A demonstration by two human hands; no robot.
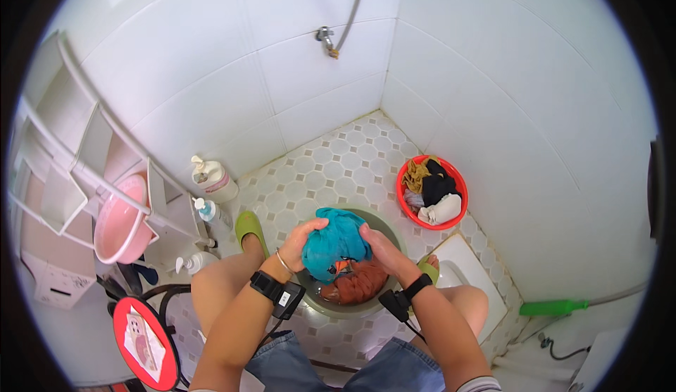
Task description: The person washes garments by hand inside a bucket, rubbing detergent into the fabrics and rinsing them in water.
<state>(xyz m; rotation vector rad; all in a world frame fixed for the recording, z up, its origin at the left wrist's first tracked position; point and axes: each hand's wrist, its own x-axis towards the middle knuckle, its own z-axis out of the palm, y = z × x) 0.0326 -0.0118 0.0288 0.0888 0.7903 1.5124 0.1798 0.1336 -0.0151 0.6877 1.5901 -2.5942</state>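
Observation:
Between my two hands is a bunched teal cloth (pixel 332 241) with a dark and orange printed patch near its lower edge. My left hand (pixel 304 241) grips its left side. On its right side, my right hand (pixel 381 247) presses with the fingers partly hidden by the folds. Below the teal cloth stands a grey-green basin (pixel 397 233) on the floor between my feet. A wet rust-orange cloth (pixel 359 284) lies in water inside it, partly covered by the teal cloth.
Ahead right stands a red basin (pixel 465 202) of clothes. White pump bottles (pixel 215 181) line the left wall beside a white rack (pixel 100 107) holding a pink basin (pixel 121 223). A red-topped stool (pixel 121 339) bears a phone (pixel 141 342). A squat toilet (pixel 465 276) lies right.

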